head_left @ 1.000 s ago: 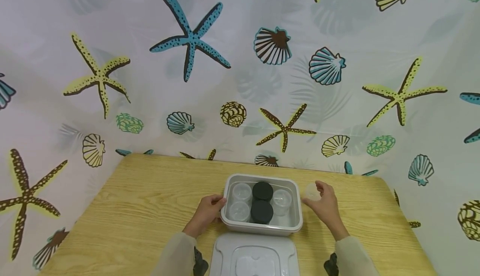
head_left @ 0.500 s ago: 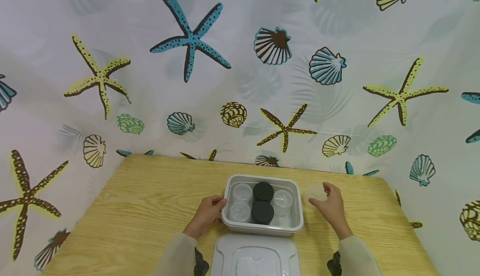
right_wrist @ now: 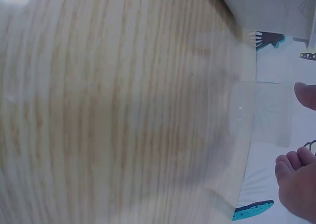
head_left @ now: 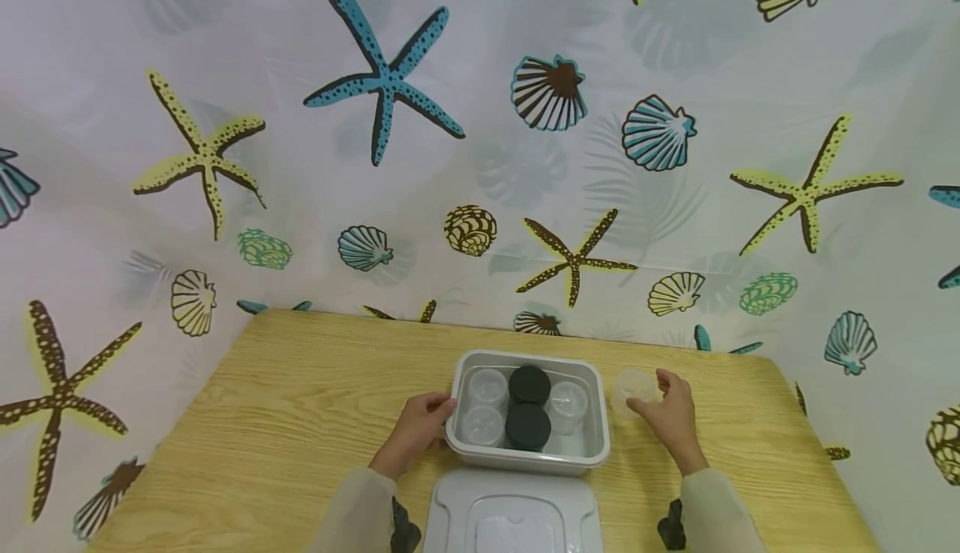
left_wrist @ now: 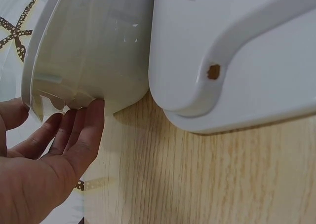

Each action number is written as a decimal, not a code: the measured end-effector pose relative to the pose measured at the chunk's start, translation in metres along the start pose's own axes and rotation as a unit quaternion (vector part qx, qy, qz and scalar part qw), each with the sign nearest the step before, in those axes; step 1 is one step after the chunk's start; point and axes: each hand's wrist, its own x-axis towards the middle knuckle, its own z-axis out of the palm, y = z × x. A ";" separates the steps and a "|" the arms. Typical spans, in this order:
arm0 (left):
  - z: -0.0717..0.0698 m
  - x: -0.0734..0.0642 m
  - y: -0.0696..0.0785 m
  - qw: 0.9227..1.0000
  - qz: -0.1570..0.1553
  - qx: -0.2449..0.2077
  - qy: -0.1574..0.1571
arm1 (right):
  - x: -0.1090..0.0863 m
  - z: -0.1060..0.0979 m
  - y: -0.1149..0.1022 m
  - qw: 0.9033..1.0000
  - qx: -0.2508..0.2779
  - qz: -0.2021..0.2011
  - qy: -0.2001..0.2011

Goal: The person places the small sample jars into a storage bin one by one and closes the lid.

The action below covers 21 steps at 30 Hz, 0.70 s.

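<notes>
A white plastic tub (head_left: 528, 459) stands on the wooden table, holding several small round containers. My left hand (head_left: 418, 429) grips the tub's left rim. In the left wrist view, the left thumb (left_wrist: 14, 113) lies at the rim and the fingers touch the outer wall. To the right of the tub stands a clear plastic cup (head_left: 632, 384) on the table. Beside it is my right hand (head_left: 673, 419), thumb and fingers spread. A gap shows between that hand (right_wrist: 301, 179) and the clear cup (right_wrist: 261, 113) in the right wrist view.
Inside the tub are clear cups (head_left: 487, 388) and two black-topped round containers (head_left: 528, 428); its front right corner shows bare bottom. A white lid (head_left: 517, 511) lies flat before the tub. Behind the table (head_left: 300, 419) hangs a curtain (head_left: 480, 161) patterned with starfish and shells.
My right hand has carried the clear cup slightly right, set it on the table, let go and drawn back a little to the right. The left hand keeps its hold on the tub.
</notes>
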 end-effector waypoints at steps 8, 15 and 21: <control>0.000 -0.002 0.003 1.000 0.003 0.001 0.004 | 0.002 0.006 0.006 1.000 0.000 0.010 0.007; 0.001 -0.001 0.000 1.000 0.001 0.002 0.005 | 0.004 0.010 0.008 1.000 -0.007 0.005 0.010; 0.000 0.001 -0.001 1.000 0.000 0.003 0.002 | 0.006 0.014 0.012 1.000 -0.005 0.006 0.011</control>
